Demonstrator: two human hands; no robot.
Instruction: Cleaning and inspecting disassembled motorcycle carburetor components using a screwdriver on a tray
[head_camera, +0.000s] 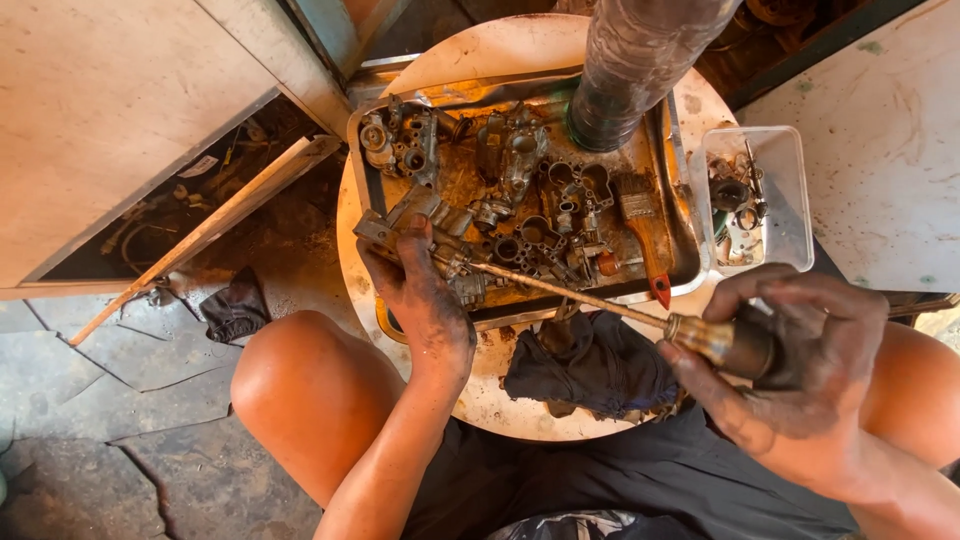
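Observation:
My left hand (420, 295), black with grease, grips a metal carburettor part (455, 262) at the near edge of a metal tray (676, 215). My right hand (795, 360) holds a brass oil can (730, 345) by its body. The can's long thin spout (560, 288) reaches left to the part under my left fingers. The tray holds several dirty carburettor bodies (510, 165) and small parts in brown liquid. A paint brush (645, 230) with a red-tipped handle lies in the tray's right side.
The tray rests on a round white stool top (480, 50) between my bare knees. A dark rag (600, 365) lies at its near edge. A clear plastic box (770, 195) holds small parts at the right. A dark plastic bottle (640, 60) stands in the tray's far corner. Wooden boards lie left.

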